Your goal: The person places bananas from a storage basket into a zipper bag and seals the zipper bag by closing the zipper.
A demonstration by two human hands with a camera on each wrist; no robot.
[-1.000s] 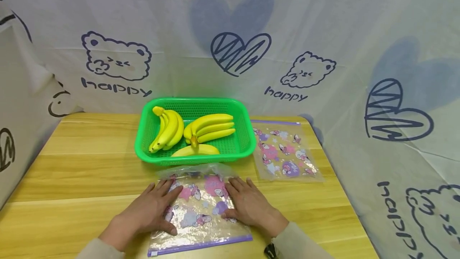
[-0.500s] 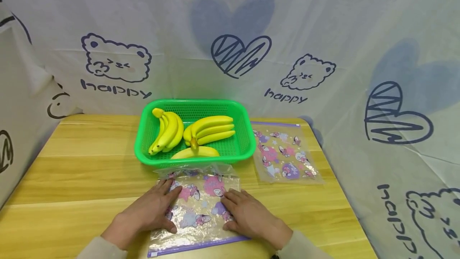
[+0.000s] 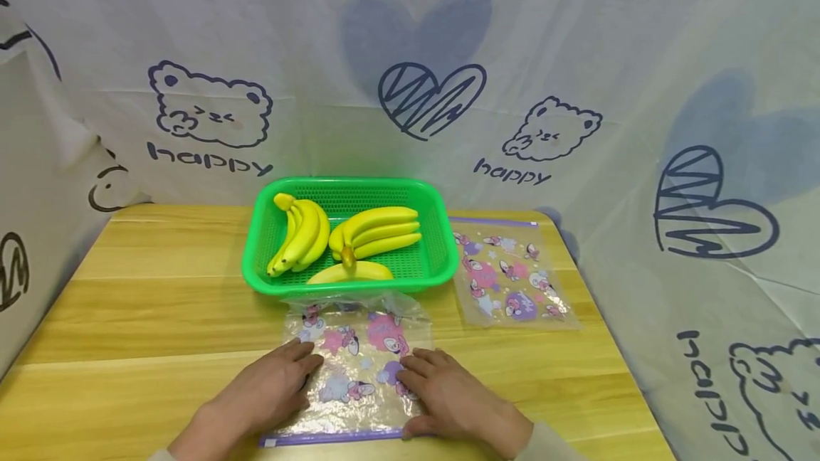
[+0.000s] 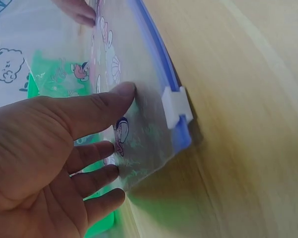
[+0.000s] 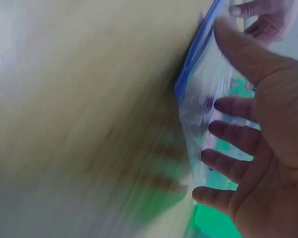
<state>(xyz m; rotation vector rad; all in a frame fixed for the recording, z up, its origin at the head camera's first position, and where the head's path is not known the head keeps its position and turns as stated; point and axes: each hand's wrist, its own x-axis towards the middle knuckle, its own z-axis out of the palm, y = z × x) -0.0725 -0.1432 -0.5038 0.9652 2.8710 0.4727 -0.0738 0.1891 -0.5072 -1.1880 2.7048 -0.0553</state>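
Farthest left of the things on the pale wood-grain bench [image 3: 128,304] is the person's left hand [image 3: 263,386]. Its fingers are relaxed and grip nothing, and it touches the left side of a clear plastic zip bag [image 3: 361,368] printed with pink and purple cartoon figures. The bag, one of two, lies flat near the middle between the bench's left and right edges. One purple zip strip [image 3: 339,438] runs along its near side, with one white slider [image 4: 178,107] at the left end.

Beyond it, along the bench's back edge, stands one green perforated plastic basket [image 3: 255,255]. It holds three yellow banana pieces: a left bunch [image 3: 304,233], a right bunch [image 3: 378,228] showing three bananas, and a front banana [image 3: 352,272] partly hidden by the rim.

Next comes the right hand [image 3: 451,393], fingers loosely extended and clasping nothing, touching the right side of the same bag. The second clear printed zip bag [image 3: 528,262] lies flat toward the bench's back right corner, just right of the basket, its own purple zip toward the back edge.
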